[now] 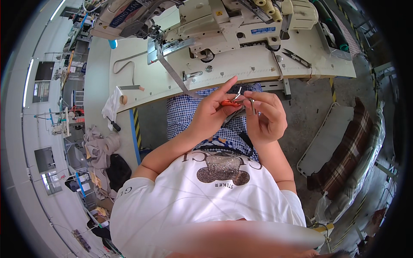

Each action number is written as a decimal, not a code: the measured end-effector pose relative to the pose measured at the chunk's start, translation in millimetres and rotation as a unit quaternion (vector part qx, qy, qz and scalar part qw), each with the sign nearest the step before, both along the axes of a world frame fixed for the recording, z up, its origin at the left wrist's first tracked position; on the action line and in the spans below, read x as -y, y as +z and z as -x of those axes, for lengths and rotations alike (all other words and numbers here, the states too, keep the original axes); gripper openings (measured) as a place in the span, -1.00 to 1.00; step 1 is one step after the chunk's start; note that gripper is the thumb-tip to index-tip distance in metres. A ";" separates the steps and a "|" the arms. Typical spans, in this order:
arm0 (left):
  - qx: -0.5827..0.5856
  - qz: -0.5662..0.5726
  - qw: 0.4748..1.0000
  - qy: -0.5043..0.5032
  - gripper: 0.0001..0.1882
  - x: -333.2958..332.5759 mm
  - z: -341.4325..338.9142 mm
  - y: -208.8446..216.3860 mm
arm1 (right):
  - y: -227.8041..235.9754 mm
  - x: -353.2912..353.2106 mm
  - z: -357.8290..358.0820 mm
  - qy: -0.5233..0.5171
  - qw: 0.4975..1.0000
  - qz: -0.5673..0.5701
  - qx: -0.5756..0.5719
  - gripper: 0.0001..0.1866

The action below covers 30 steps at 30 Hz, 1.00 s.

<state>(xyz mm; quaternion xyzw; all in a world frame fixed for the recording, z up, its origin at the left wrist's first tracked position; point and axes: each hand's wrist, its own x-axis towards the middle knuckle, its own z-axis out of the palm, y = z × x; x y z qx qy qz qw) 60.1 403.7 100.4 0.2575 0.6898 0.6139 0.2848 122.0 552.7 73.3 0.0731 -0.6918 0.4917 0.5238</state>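
Observation:
Both hands meet over my lap, just off the front edge of the sewing table (163, 88). My left hand (211, 112) is closed around a small red-handled tool (231, 103), its index finger stretched out. A short shiny metal piece (238, 93) stands up beside the red handle; whether it belongs to that tool I cannot tell. Close by on the right, my right hand (267, 115) pinches a thin bent metal piece (253, 105) between thumb and fingers. A grey fabric strip (174, 76) runs from the sewing machine (215, 36) down over the table edge, left of my hands.
Black thread snips (297, 58) lie on the table's right part. Another narrow grey strip (131, 71) lies at the left. White cloth (112, 105) hangs at the left corner. A seat with a plaid brown blanket (344, 150) is at my right, a heap of fabric (101, 144) at my left.

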 end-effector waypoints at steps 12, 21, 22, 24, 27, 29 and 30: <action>0.030 -0.019 0.999 0.016 -0.29 3.3 4.0 -5.6 | 2.3 0.7 13.0 -0.050 0.996 -0.067 -0.007 -0.69; 0.067 -0.025 0.997 0.030 -0.30 5.9 6.6 -7.6 | 3.9 1.0 11.9 -0.024 0.996 -0.077 0.030 -0.68; 0.064 -0.019 0.997 0.030 -0.30 6.3 6.8 -8.0 | 3.3 1.1 11.5 -0.019 0.996 -0.077 0.038 -0.67; 0.058 -0.018 0.998 0.031 -0.30 6.8 7.0 -8.8 | 2.2 1.1 10.2 -0.014 0.996 -0.073 0.050 -0.66; 0.059 -0.038 0.997 0.028 -0.29 6.9 6.4 -9.8 | 0.8 2.4 8.2 0.005 0.992 -0.090 0.083 -0.64; 0.054 -0.029 0.998 0.024 -0.27 8.4 6.9 -9.1 | -0.3 4.4 6.7 0.014 0.991 -0.097 0.094 -0.63; 0.049 -0.032 0.998 0.022 -0.27 8.8 7.8 -8.6 | -1.1 5.8 6.9 0.016 0.991 -0.096 0.089 -0.63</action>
